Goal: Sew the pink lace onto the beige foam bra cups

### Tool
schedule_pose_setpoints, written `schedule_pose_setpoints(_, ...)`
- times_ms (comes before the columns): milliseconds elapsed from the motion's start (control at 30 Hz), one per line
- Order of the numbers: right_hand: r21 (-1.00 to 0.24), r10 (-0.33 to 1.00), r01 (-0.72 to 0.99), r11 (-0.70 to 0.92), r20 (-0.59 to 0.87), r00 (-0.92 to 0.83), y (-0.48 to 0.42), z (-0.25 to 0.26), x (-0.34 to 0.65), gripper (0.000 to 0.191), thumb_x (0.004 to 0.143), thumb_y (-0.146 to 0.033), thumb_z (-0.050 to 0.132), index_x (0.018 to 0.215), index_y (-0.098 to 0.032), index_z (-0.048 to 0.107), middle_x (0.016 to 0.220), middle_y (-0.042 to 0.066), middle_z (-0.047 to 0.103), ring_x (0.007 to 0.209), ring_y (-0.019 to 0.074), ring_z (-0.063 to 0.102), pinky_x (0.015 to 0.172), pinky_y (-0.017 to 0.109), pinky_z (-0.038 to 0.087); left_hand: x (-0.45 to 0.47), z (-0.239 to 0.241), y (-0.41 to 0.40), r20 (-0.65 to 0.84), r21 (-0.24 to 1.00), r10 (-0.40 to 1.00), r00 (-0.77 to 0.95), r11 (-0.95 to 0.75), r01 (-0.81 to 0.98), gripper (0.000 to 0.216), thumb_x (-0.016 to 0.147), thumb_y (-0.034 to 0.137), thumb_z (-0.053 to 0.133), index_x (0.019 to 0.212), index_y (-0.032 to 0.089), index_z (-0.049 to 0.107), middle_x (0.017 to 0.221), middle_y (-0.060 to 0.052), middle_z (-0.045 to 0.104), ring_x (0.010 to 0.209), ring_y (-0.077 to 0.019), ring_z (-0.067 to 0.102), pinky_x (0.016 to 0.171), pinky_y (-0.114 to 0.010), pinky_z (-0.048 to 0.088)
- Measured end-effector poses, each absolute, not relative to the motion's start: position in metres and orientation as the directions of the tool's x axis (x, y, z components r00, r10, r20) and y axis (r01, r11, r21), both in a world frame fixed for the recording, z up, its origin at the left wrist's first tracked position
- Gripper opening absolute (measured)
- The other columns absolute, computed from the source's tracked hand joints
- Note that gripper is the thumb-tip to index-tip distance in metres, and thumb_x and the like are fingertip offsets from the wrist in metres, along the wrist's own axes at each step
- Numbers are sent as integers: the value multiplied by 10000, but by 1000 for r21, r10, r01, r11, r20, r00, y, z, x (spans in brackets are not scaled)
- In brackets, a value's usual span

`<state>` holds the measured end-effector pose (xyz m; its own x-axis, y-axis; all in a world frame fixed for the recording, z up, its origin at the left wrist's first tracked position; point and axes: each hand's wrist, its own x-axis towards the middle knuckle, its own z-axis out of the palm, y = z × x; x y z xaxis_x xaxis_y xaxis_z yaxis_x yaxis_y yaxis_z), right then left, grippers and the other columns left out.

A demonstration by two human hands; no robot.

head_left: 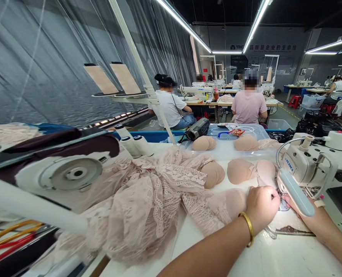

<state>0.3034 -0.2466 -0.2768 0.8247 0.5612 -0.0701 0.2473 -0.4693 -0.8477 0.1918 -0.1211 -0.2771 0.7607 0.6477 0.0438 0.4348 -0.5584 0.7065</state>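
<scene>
My left hand [262, 206] is curled into a pinch on a beige lace-covered cup piece [231, 206] at the needle of the white sewing machine [312, 161]. A gold bangle sits on that wrist. My right hand [296, 206] lies just right of it, mostly hidden behind the machine's pale lamp bar, so its fingers cannot be made out. A heap of pink lace garments [148, 196] spreads left of my hands. Beige foam cups [240, 171] lie just beyond them on the white table [275, 257].
More foam cups [204, 143] sit on a clear lidded bin [254, 132] with a black device [198, 129]. Thread cones [126, 79] stand on a rack at left. Two seated people [248, 105] work ahead at other machines. Coloured cables [9, 240] lie at lower left.
</scene>
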Motion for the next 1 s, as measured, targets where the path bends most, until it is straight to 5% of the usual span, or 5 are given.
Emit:
schedule_pose_setpoints(200, -850, 562, 242, -468, -75, 824, -247, -279, 305, 483, 702, -639, 777, 985, -249, 803, 883, 69, 813, 749, 310, 726, 752, 368, 563, 192, -276, -121, 45, 702, 647, 761, -563, 437, 251, 867, 175, 583, 780, 234, 811, 779, -48, 786, 749, -228, 681, 870, -368, 451)
schedule_pose_setpoints(500, -880, 632, 253, -403, -67, 772, -243, -292, 314, 376, 657, -591, 713, 795, -245, 764, 952, 94, 818, 1107, 379, 720, 863, 389, 566, 192, -275, -121, 52, 696, 632, 773, -579, 426, 238, 844, 155, 584, 755, 233, 791, 751, -33, 772, 739, -222, 672, 878, -368, 432)
schedule_pose_setpoints(700, -841, 653, 305, -446, -74, 754, -237, -296, 323, 470, 633, -562, 708, 961, -240, 806, 1000, 90, 834, 1025, 361, 744, 925, 411, 543, 192, -279, -121, 86, 678, 591, 802, -625, 387, 241, 881, 166, 577, 815, 226, 801, 774, -47, 766, 799, -233, 685, 866, -373, 430)
schedule_pose_setpoints(867, -809, 639, 332, -485, -68, 766, -243, -300, 326, 376, 695, -559, 672, 904, -256, 750, 795, 44, 786, 809, 314, 727, 698, 354, 523, 180, -263, -120, 194, 617, 497, 846, -732, 289, 233, 908, 165, 593, 923, 245, 811, 1053, -40, 785, 1011, -240, 683, 925, -365, 424)
schedule_pose_setpoints(1000, -811, 671, 382, -443, -18, 741, -265, -294, 345, 314, 710, -499, 660, 919, -265, 679, 791, 12, 744, 772, 278, 697, 710, 343, 501, 150, -226, -102, 229, 545, 401, 887, -808, 225, 288, 912, 105, 520, 945, 205, 788, 1032, -44, 773, 991, -212, 682, 901, -314, 468)
